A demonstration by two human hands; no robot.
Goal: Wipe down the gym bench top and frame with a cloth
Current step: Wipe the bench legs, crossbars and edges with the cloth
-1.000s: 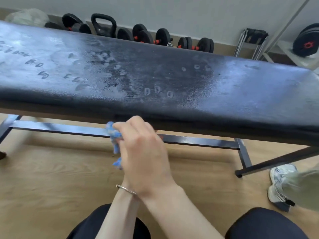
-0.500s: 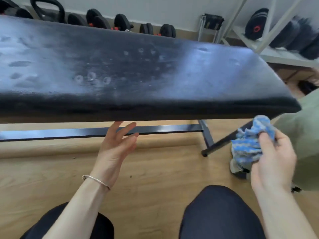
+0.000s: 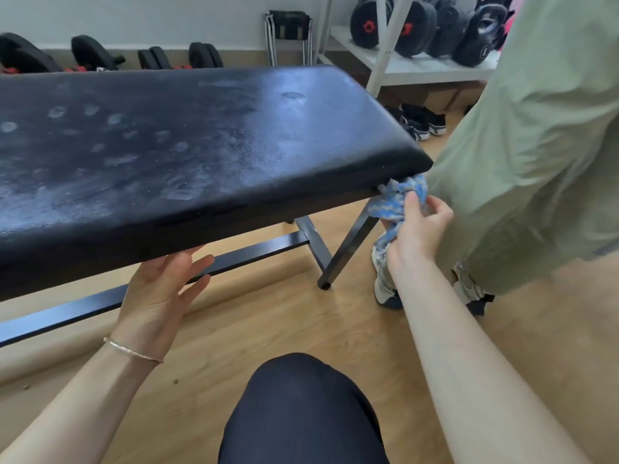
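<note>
Over on the left, the left hand (image 3: 160,289) hasn't really changed from half a second ago. It's palm-up with the fingers spread and loose, holding nothing, tucked just under the front edge of the gym bench pad (image 3: 201,135). Can't tell if the fingertips actually touch the underside or just hover there, tbh.

The pad top is hazy with smudges and fingerprint-looking marks across the left and middle, so I'd guess it needs another pass. Below it runs the frame crossbar (image 3: 254,251), and further right the angled leg (image 3: 348,242).

The real change is on the right. Half a second back the blue cloth (image 3: 398,199) was up in the air, clear of the bench. Now it's bunched right against the underside of the near right corner of the pad, where the leg comes up. The right hand (image 3: 418,229) grips it, thumb on top and fingers curled round the wad, arm stretched out forward. Looks like the job is shifting from the front rail to that end of the frame.

Just beside the cloth stands another person in green trousers (image 3: 536,145), so it's tight there.
</note>
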